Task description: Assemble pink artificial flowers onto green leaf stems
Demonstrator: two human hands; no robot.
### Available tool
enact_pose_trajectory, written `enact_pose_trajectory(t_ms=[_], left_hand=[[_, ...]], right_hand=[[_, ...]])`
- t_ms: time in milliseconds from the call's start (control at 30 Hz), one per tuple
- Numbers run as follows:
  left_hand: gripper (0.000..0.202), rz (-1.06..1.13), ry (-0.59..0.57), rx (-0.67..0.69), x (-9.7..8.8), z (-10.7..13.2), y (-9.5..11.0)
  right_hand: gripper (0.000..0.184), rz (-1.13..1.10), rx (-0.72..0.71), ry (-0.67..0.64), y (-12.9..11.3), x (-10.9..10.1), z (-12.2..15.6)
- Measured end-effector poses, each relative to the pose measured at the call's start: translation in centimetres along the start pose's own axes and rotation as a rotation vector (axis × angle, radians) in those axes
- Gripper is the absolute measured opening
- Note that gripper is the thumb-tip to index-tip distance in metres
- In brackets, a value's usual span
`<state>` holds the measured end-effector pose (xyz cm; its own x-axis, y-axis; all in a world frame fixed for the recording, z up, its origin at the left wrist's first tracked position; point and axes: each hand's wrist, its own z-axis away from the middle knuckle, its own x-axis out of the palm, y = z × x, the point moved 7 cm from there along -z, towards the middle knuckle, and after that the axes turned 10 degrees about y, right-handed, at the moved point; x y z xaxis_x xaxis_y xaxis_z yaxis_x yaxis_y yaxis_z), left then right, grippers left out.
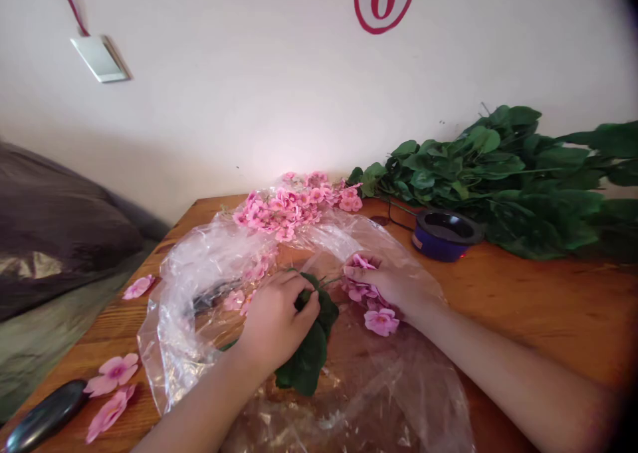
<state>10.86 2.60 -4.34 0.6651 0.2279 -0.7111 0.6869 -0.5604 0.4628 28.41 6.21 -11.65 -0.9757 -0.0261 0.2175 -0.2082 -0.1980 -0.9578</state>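
My left hand [279, 317] is closed around a stem with dark green artificial leaves [306, 360], which hang below the fingers. To its right, my right hand [376, 280] pinches a spray of pink artificial flowers [381, 321], with blossoms hanging under the palm. A thin stem runs between the two hands. Beneath both lies a clear plastic bag [399, 386], spread over the wooden table. Several more pink blossoms [258, 267] are on the bag just past my left hand. The left fingertips are partly hidden by leaves.
A pile of pink flowers [284, 207] lies at the table's back edge. Green leafy stems [498, 167] are heaped at right behind a blue pot with a black rim [443, 237]. Loose blossoms [113, 373] and a black, shiny rounded object [47, 416] sit at left on the table [528, 293].
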Motion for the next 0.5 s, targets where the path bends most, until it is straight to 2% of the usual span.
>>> enact_pose_trajectory(t_ms=[200,333,500], left_hand=[[0.016,-0.128,0.115,0.103,-0.4,0.2,-0.1],[0.015,-0.159,0.179,0.098,-0.8,0.3,-0.5],[0.017,-0.220,0.194,0.101,-0.9,0.3,-0.3]], right_hand=[[0.036,-0.041,-0.067,-0.069,-1.3,0.9,0.8],[0.038,-0.100,-0.104,-0.069,-1.9,1.1,1.0],[0.035,-0.093,-0.100,-0.074,-2.7,1.4,1.6]])
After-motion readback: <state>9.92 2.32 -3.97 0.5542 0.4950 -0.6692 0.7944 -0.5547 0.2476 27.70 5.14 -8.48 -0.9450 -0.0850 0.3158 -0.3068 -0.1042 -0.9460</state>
